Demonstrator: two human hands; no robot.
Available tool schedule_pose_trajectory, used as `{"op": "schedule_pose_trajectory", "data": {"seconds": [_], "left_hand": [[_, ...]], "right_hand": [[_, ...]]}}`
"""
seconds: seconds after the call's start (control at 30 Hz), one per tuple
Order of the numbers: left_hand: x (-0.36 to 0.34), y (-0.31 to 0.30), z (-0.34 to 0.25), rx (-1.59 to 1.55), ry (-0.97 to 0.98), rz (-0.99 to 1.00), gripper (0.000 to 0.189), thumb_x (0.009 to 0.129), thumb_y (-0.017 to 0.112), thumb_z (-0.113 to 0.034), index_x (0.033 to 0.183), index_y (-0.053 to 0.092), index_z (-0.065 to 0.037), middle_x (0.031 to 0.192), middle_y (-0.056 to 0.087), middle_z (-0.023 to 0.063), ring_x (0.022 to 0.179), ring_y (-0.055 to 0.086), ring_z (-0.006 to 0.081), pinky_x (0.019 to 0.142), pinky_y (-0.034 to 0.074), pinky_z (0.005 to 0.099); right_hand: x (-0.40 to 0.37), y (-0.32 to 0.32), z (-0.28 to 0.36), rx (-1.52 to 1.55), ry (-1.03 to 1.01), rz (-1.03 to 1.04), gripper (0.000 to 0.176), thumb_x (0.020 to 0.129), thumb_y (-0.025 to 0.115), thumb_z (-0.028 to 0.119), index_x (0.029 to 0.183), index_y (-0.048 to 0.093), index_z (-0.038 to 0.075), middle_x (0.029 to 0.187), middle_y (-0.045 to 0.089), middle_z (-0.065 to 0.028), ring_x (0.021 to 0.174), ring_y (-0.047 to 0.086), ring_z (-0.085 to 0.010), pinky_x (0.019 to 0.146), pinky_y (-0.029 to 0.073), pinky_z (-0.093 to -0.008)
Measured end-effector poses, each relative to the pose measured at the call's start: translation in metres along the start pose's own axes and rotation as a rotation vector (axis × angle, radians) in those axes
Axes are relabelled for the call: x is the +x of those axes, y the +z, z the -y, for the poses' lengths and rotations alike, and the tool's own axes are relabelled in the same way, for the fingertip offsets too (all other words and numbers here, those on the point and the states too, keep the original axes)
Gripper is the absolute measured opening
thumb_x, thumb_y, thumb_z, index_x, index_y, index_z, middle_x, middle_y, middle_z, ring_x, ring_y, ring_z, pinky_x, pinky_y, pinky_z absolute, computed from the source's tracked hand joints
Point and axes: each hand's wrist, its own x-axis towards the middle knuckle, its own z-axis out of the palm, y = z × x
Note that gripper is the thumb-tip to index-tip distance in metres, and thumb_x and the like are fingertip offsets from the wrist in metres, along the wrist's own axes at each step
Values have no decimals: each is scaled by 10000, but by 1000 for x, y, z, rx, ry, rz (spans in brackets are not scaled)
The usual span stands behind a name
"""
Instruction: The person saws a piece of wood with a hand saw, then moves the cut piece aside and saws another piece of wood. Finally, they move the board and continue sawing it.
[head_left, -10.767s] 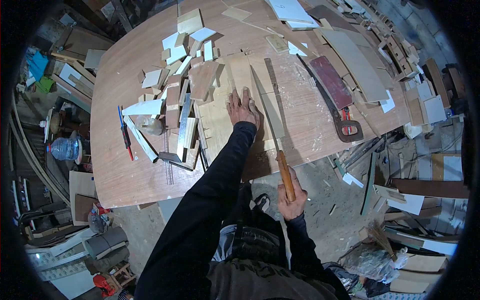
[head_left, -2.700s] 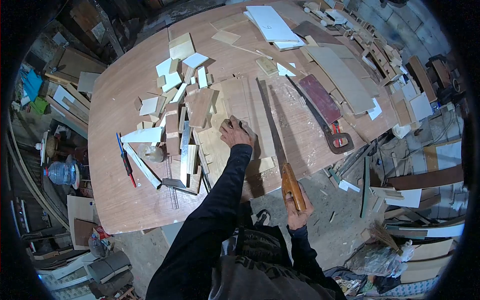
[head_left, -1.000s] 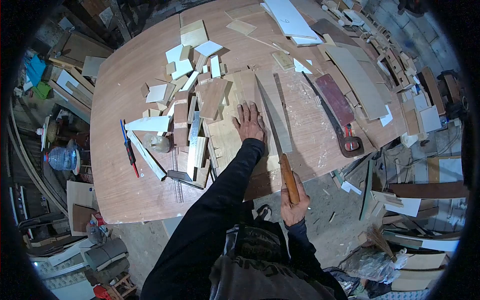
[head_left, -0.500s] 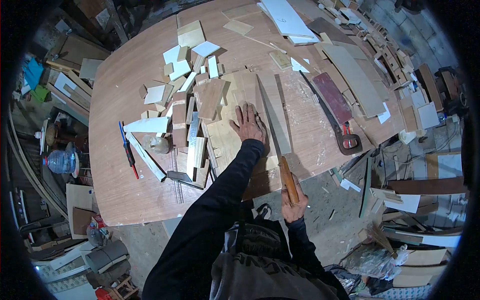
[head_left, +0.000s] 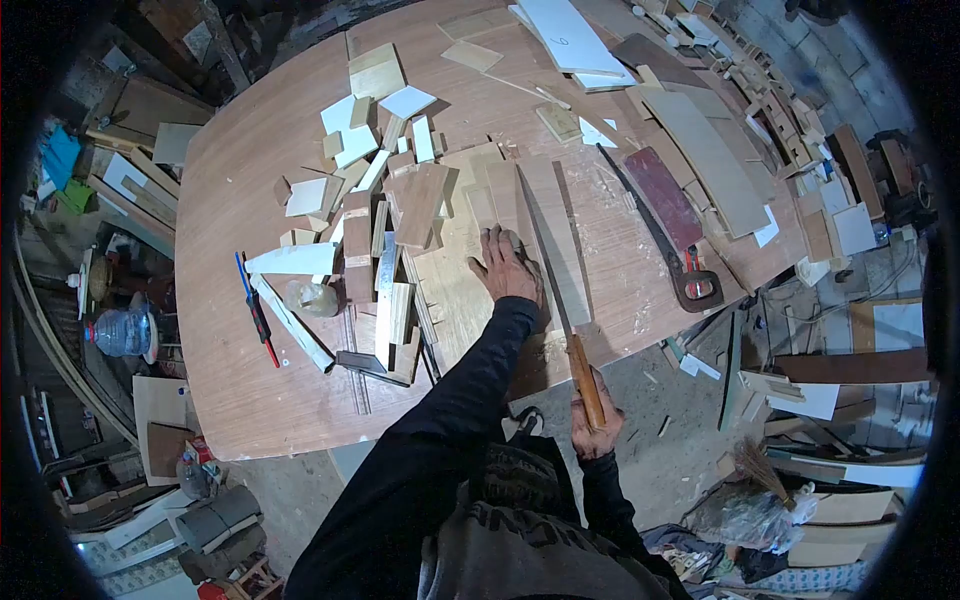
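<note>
My left hand (head_left: pixel 508 265) lies with its fingers stretched out on a strip of wood (head_left: pixel 509 198), pressing it over a pale plywood board (head_left: pixel 445 275). Alongside the strip's right edge runs a handsaw (head_left: pixel 585 372), its long narrow blade pointing away from me. My right hand (head_left: pixel 598 422) is wrapped around the saw's wooden handle, just off the table's near edge. A thin flat board (head_left: pixel 562 235) lies to the right of the blade. Small wood blocks (head_left: pixel 420 205) are piled left of my left hand.
The big wooden table (head_left: pixel 240 370) holds white and bare offcuts at left, a clear bag (head_left: pixel 312 297), and a red-and-black tool (head_left: pixel 260 315). At right lie a black saw-like tool (head_left: pixel 700 288), a dark red board (head_left: pixel 664 197) and long panels (head_left: pixel 710 160). Scraps crowd the floor around.
My right hand has drawn the saw back toward my body, so its handle sits farther off the table edge. My left hand and the strip have shifted slightly toward me and right.
</note>
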Motion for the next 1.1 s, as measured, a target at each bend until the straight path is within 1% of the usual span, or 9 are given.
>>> {"op": "schedule_pose_trajectory", "data": {"seconds": [0.03,0.17,0.23,0.37,0.57,0.63,0.83,0.93,1.1], "left_hand": [[0,1,-1,-4,-10,-19,631,765,546,-186,1358,385,-43,1475,336,110,1428,198,289,1108,75,621],[-8,0,-4,-42,39,-90,616,759,545,-173,1343,394,-49,1465,347,108,1426,196,307,1102,85,623],[-13,1,-4,-21,28,-63,612,764,541,-169,1345,393,-48,1466,346,109,1427,194,312,1099,91,626],[-30,3,-10,36,19,-37,575,807,525,-180,1348,391,-44,1470,341,117,1426,189,322,1089,110,637],[-40,6,-16,87,-60,-135,511,873,511,-248,1325,421,-29,1438,355,149,1411,213,332,1088,125,632],[-44,6,-14,71,-79,-95,555,879,498,-295,1347,405,-10,1443,355,147,1422,181,325,1098,89,631],[-54,14,-19,119,-179,-17,564,911,478,-344,1364,394,-18,1447,361,139,1428,176,310,1107,48,622],[-56,17,-17,158,-154,-91,527,917,473,-308,1364,400,-38,1425,379,140,1407,236,308,1103,107,621],[-56,14,-18,155,-128,1,569,932,415,-257,1457,300,-69,1495,336,76,1447,154,285,1117,-7,621]], "right_hand": [[1,-1,1,-8,0,5,459,796,618,11,1252,572,20,1044,679,-171,688,670,-208,649,536,-312],[-5,-9,2,26,28,39,487,796,622,7,1277,548,12,1049,675,-176,716,673,-213,673,538,-317],[-10,-14,4,94,127,86,478,839,630,35,1305,530,2,1175,641,-185,980,666,-218,827,525,-313],[-25,-22,1,94,129,95,474,847,620,36,1310,526,4,1179,636,-188,1013,655,-228,852,516,-317],[-25,-32,-5,103,97,45,451,845,625,37,1287,546,4,1098,663,-175,894,668,-201,779,528,-305],[-28,-30,-19,-51,-47,-10,492,806,630,30,1291,551,56,959,681,-155,638,634,-162,590,518,-297],[-36,-35,-20,-38,-12,14,464,821,615,70,1280,553,62,929,681,-148,583,633,-200,567,518,-315],[-34,-35,-20,-13,-45,23,481,815,613,59,1291,541,59,927,682,-168,613,659,-230,586,526,-322],[-41,-30,-30,-15,-61,24,495,812,620,62,1298,532,50,959,683,-198,669,688,-260,610,535,-340]]}}
